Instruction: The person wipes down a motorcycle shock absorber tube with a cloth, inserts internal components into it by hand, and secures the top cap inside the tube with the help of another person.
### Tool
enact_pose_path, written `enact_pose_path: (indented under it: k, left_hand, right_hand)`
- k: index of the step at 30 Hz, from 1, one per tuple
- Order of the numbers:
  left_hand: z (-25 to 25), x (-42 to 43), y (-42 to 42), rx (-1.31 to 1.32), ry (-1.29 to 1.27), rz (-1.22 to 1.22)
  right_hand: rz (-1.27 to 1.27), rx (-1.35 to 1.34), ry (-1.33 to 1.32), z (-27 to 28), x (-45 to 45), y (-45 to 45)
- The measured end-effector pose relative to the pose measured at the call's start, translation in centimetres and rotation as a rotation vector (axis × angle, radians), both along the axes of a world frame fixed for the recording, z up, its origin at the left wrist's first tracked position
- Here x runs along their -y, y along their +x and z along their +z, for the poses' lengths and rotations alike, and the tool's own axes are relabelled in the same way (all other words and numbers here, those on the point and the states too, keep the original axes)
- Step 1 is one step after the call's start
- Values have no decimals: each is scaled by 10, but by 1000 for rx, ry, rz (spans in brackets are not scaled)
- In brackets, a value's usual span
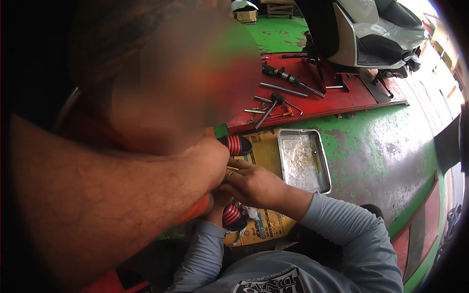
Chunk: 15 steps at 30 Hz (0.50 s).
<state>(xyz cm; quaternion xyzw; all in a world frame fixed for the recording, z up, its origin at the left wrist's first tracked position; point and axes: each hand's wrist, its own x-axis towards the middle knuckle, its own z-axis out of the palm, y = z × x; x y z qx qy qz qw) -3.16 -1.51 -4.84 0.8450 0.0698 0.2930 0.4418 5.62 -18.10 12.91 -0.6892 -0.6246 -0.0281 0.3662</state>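
Observation:
My right hand (pixel 255 184) is closed at the centre, its fingers bent round something hidden beside a co-worker's hand (pixel 211 155). Just below and to the left, my left hand (pixel 221 199) is mostly covered by the co-worker's forearm (pixel 122 188) and an orange item (pixel 196 209); its fingers do not show. The two hands are close together, and what lies between them cannot be made out. Beneath them lies a yellow cardboard sheet (pixel 267 215), with black sandals with red stripes (pixel 236 145) on it.
A metal tray (pixel 325 168) with wet residue sits right of my hands. Beyond is a red platform (pixel 356 97) bearing a mallet (pixel 277 99), metal rods (pixel 283 90) and a shock-like part (pixel 288 77). A white scooter (pixel 391 36) stands at the upper right.

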Motion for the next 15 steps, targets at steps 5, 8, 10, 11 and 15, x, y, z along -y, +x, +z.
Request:
enact_pose_path:
  k: [5, 8, 10, 11, 15]
  left_hand:
    - [4, -1, 2, 27, -11, -4]
    - [6, 0, 4, 41, -21, -7]
    - [6, 0, 5, 54, -24, -10]
    - [6, 1, 5, 61, -26, -13]
    - [10, 3, 8, 100, -30, -34]
  right_hand:
    - [34, -4, 29, 10, 1, 4]
    - [62, -44, 81, 14, 0, 8]
    - [76, -51, 86, 16, 0, 9]
    - [82, -55, 88, 17, 0, 10]
    - [53, -88, 149, 13, -3, 5]
